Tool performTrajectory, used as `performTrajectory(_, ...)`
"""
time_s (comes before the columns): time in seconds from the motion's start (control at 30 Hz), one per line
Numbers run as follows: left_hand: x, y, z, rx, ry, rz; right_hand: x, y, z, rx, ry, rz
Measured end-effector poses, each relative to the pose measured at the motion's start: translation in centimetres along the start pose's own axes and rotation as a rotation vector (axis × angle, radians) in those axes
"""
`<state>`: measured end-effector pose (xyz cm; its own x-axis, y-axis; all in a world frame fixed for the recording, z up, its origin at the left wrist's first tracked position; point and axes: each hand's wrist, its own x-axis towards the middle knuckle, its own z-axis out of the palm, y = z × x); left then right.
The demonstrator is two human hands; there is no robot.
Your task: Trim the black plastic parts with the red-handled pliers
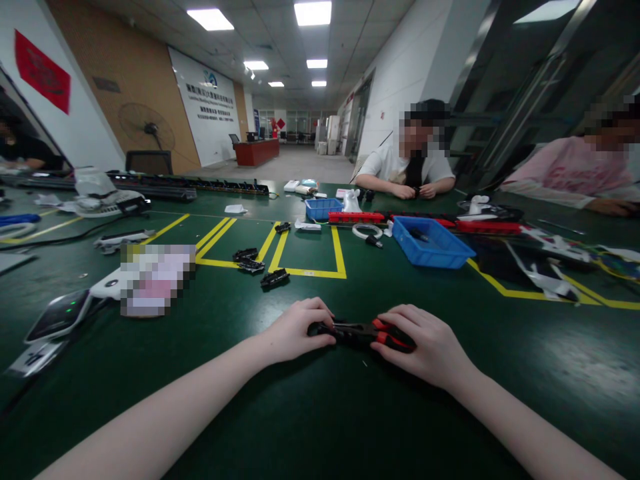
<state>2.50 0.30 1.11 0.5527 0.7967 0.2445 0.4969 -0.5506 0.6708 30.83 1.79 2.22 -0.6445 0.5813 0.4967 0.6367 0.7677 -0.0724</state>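
Low over the green table (240, 413), my right hand (425, 343) is wrapped round the red and black handles of pliers (393, 335). The jaws of the pliers point left, against a small black part (345, 335). My left hand (303, 330) pinches the left end of this part between thumb and fingers. Its exact kind cannot be made out, as the fingers and jaws cover much of it. Farther off, several similar-looking black pieces lie loose, one black piece (275, 278) being closest to my left hand.
Beyond my hands are a blue bin (430, 250), a smaller blue bin (323, 208) and yellow tape lines (313, 273). A cable coil (367, 232) lies between the bins. At left are a phone-like device (59, 315) and a blurred-out flat object (157, 280). Two people sit across at right.
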Motion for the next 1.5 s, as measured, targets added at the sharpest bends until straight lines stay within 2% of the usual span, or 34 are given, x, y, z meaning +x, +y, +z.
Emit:
performTrajectory(0.23,0.0,0.1,-0.1,0.048,-0.001,0.013,-0.1,0.3,0.1,-0.014,-0.007,-0.053)
performTrajectory(0.63,0.0,0.3,-0.1,0.004,-0.008,-0.022,-0.2,-0.1,0.3,0.041,-0.048,0.000)
performTrajectory(0.9,0.0,0.2,-0.2,-0.018,-0.017,-0.026,-0.5,0.0,1.1,0.047,-0.020,0.002)
performTrajectory(1.5,-0.1,0.3,-0.1,-0.020,-0.008,-0.020,0.0,-0.7,0.2,0.009,-0.090,-0.015)
